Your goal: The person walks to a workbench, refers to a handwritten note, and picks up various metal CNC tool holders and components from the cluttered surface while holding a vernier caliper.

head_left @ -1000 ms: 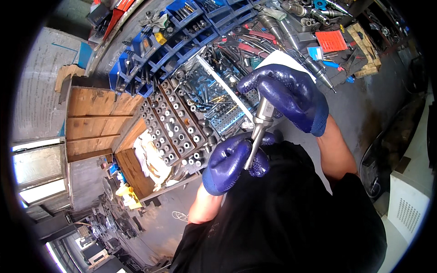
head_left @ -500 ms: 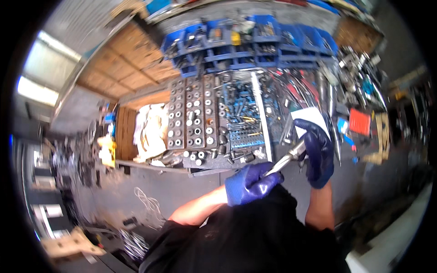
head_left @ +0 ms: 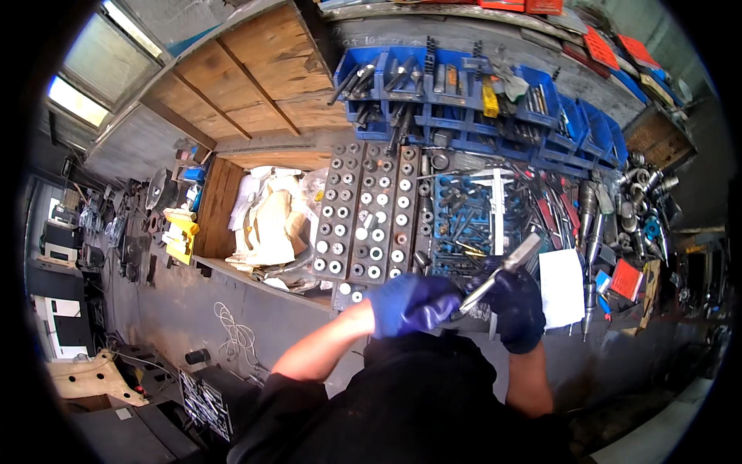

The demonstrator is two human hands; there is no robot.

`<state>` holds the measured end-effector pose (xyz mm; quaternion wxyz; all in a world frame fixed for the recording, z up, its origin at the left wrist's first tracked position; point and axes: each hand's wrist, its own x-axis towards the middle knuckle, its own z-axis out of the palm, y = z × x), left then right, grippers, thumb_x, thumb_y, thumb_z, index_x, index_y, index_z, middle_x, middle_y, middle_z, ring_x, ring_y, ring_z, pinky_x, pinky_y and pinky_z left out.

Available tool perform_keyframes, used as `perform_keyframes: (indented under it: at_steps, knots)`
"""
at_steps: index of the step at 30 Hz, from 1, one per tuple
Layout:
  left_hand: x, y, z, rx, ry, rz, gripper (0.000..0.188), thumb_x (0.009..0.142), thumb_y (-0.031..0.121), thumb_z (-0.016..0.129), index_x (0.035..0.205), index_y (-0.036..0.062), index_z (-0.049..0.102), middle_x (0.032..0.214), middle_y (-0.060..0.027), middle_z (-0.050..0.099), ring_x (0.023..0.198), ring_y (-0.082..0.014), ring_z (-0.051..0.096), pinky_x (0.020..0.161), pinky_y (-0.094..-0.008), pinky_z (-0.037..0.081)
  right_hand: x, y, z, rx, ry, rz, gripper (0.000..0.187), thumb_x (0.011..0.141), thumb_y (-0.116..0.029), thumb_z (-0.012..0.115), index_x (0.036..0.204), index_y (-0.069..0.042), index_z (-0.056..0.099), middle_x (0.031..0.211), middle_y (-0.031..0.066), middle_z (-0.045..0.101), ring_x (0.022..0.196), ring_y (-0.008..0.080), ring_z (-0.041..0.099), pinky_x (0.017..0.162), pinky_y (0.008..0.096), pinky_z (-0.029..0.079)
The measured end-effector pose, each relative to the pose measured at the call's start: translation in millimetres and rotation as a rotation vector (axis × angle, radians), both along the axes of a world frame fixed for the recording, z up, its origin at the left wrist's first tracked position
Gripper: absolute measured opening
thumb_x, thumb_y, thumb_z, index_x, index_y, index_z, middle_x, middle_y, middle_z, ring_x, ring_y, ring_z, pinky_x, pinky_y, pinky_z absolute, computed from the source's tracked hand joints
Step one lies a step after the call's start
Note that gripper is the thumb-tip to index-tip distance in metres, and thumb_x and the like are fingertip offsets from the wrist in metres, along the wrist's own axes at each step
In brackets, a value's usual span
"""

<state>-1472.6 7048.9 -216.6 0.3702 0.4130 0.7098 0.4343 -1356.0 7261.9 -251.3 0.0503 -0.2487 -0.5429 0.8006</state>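
As the right hand (head_left: 516, 311) grasps one metal tool (head_left: 506, 271), the left hand (head_left: 417, 305) bends at its lower end.
Slanting up to the right, the metal tool is held just left of one white sheet (head_left: 562, 290) and nearer the person than one pale straight bar (head_left: 498, 210); the right forearm (head_left: 530, 382) rises steeply, the left forearm (head_left: 325, 340) slants inward, and whether those blurred left fingers pinch, I cannot tell.

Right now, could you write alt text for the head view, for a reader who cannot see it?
A person's blue-gloved right hand grips a long metal piece, its lower end at the blue-gloved left hand. Beyond are a rack of round parts, rows of blue bins and, to the right, a white sheet.
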Motion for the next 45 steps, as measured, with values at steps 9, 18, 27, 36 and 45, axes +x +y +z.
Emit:
perform_keyframes:
  at_steps: [9, 18, 27, 36, 45]
  knots:
    - [-139.5, -29.3, -44.2, 0.086, -0.047, 0.581, 0.031, 0.090, 0.025, 0.069, 0.110, 0.0010, 0.068, 0.084, -0.0050, 0.069, 0.074, -0.0079, 0.060, 0.067, -0.0257, 0.050, -16.2, -15.0, 20.4, 1.007, -0.018, 0.118, 0.028, 0.097, -0.023, 0.055, 0.101, 0.004, 0.063, 0.072, 0.0079, 0.060, 0.063, 0.0183, 0.059, 0.061, 0.0309, 0.050]
    - [-292.8, 68.3, -72.3, 0.376, -0.933, 0.764, 0.054, 0.092, 0.058, 0.058, 0.110, 0.0068, 0.062, 0.091, -0.0127, 0.071, 0.066, -0.0190, 0.065, 0.054, -0.0279, 0.049, -17.3, -11.3, -12.9, 0.462, -0.151, 0.092, 0.020, 0.099, -0.013, 0.052, 0.092, 0.002, 0.064, 0.079, 0.0092, 0.063, 0.068, 0.0190, 0.061, 0.063, 0.0307, 0.050]
    - [-331.3, 85.1, -69.1, 0.507, -1.116, 0.575, 0.027, 0.097, 0.033, 0.057, 0.085, 0.0089, 0.061, 0.071, -0.0069, 0.063, 0.054, -0.0183, 0.058, 0.044, -0.0272, 0.046, -43.3, -11.8, 13.5, 0.864, 0.033, 0.244, 0.026, 0.102, -0.021, 0.051, 0.094, 0.001, 0.063, 0.070, 0.0062, 0.057, 0.063, 0.0143, 0.055, 0.059, 0.0298, 0.044]
    - [-346.9, 110.2, -35.7, 0.559, -1.190, 0.703, 0.025, 0.096, 0.030, 0.060, 0.080, 0.0121, 0.053, 0.062, -0.0015, 0.055, 0.043, -0.0126, 0.050, 0.035, -0.0225, 0.040, -82.0, -13.5, 46.6, 0.146, -0.218, 0.185, 0.029, 0.102, -0.027, 0.050, 0.095, -0.001, 0.061, 0.064, 0.0026, 0.053, 0.057, 0.0117, 0.049, 0.056, 0.0300, 0.040]
    - [-205.3, 11.9, 0.5, 0.768, -0.875, 0.516, 0.030, 0.101, 0.033, 0.051, 0.096, 0.0055, 0.061, 0.066, -0.0013, 0.059, 0.053, -0.0104, 0.057, 0.049, -0.0217, 0.048, -146.8, -1.7, 40.3, 0.308, -0.261, 0.360, 0.027, 0.098, -0.022, 0.054, 0.113, -0.003, 0.065, 0.069, 0.0018, 0.057, 0.062, 0.0108, 0.055, 0.056, 0.0270, 0.044]
